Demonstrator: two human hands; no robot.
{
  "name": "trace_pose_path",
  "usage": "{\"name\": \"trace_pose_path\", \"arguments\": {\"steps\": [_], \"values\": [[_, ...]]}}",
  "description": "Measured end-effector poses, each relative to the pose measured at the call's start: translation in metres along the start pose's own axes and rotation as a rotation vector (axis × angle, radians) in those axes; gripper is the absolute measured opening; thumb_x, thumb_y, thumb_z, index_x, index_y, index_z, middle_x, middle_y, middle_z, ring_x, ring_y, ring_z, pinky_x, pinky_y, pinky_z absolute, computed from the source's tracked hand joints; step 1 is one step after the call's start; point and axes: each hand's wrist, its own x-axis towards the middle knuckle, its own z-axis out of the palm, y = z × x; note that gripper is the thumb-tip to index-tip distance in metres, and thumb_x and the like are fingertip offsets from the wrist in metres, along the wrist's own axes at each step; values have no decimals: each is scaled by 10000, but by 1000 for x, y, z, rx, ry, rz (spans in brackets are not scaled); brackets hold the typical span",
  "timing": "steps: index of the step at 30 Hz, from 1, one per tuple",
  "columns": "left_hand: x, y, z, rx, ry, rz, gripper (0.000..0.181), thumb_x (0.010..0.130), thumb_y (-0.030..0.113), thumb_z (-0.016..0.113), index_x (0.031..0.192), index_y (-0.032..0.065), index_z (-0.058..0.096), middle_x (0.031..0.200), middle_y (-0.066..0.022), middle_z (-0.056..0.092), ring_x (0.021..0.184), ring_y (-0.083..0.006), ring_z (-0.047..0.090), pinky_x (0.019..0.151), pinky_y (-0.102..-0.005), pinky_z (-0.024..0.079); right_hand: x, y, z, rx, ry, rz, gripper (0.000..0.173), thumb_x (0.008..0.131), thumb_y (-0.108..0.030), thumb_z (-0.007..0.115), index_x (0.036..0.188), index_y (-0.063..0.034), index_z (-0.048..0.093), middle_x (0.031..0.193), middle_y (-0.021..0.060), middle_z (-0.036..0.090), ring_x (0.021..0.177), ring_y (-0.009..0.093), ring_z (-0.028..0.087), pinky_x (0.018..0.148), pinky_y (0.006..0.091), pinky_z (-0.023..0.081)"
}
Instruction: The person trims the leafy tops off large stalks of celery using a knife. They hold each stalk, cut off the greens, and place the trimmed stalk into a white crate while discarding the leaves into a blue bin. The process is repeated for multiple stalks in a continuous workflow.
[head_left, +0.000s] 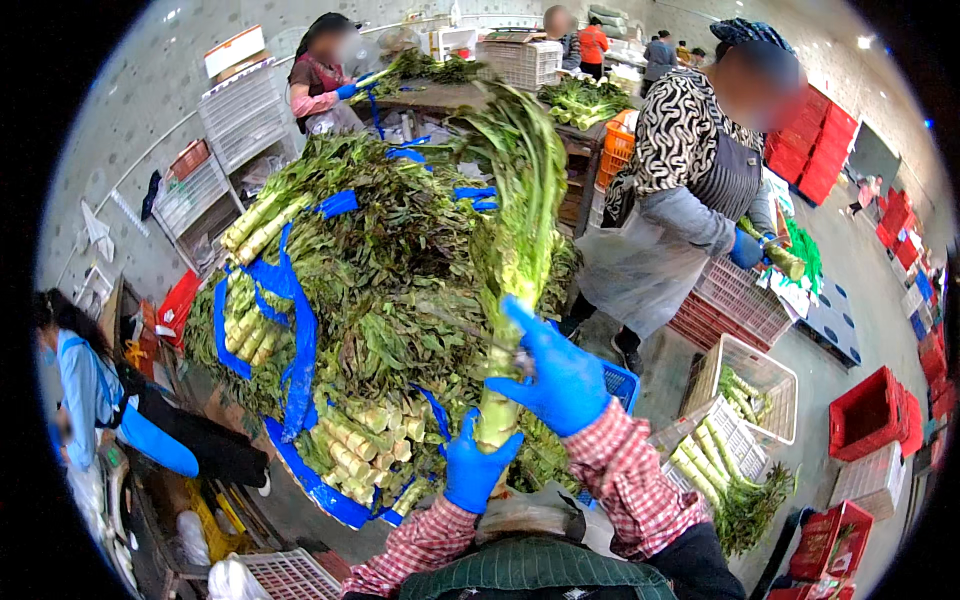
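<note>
One leafy celtuce stem (499, 409) stands nearly upright before me, its leaves pointing away. My left hand (480, 465), in a blue glove, grips its lower end. Higher up, my right hand (562, 371), also blue-gloved, is at the stem with its index finger extended along it. Between that hand and the stem is a small blurred tool, perhaps a knife, too unclear to name. To the left lies a big heap of celtuce (405, 262), with cut stem ends (367, 450) facing me and blue straps (300, 352) around bundles.
A co-worker (682, 172) at the right holds another stem. White crates (780, 382) with celtuce stand at the right, near red crates (866, 416). Another person (326, 82) works behind the heap; one more (90, 390) bends at the left. A blue crate (619, 386) sits beside my right hand.
</note>
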Motion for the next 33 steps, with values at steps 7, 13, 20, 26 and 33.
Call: {"name": "trace_pose_path", "arguments": {"steps": [7, 13, 20, 26, 33], "values": [[-1, 13, -18, -822, -286, -476, 368, 685, 110, 613, 994, 5, 441, 765, -97, 552, 568, -170, 551, 499, -267, 461, -41, 42, 28, 447, 159, 410, 151, 689, -143, 619, 762, -27, 555, 664, 72, 544, 585, 126, 514, 541, 261, 416], [3, 22, -33, -947, -370, -482, 358, 681, 159, 590, 971, 25, 428, 710, -102, 534, 550, -204, 545, 480, -304, 481, -31, 27, 14, 561, 114, 289, 404, 671, -147, 648, 1029, -35, 499, 886, 76, 573, 746, 131, 539, 648, 260, 432], [-1, 17, -38, -1320, -609, -667, 461, 685, 340, 567, 966, 9, 413, 691, -116, 519, 525, -210, 521, 451, -275, 439, -51, 18, 42, 601, -13, 293, 244, 698, -183, 625, 894, -63, 544, 621, 51, 500, 492, 94, 410, 473, 230, 374], [-2, 34, -48, -1213, -590, -504, 660, 702, 459, 526, 1150, 24, 313, 675, -106, 461, 473, -181, 439, 392, -282, 379, -33, 39, 32, 1088, 18, 685, 440, 756, -174, 564, 1146, -69, 389, 721, 5, 507, 422, 58, 393, 374, 173, 323], [3, 16, -25, -797, -512, -385, 577, 739, 255, 567, 1191, 15, 299, 956, -107, 518, 855, -177, 507, 762, -287, 418, 8, 50, 53, 1406, 215, 740, 197, 690, -116, 629, 782, -73, 460, 576, -36, 422, 437, 53, 406, 339, 196, 299]]}}
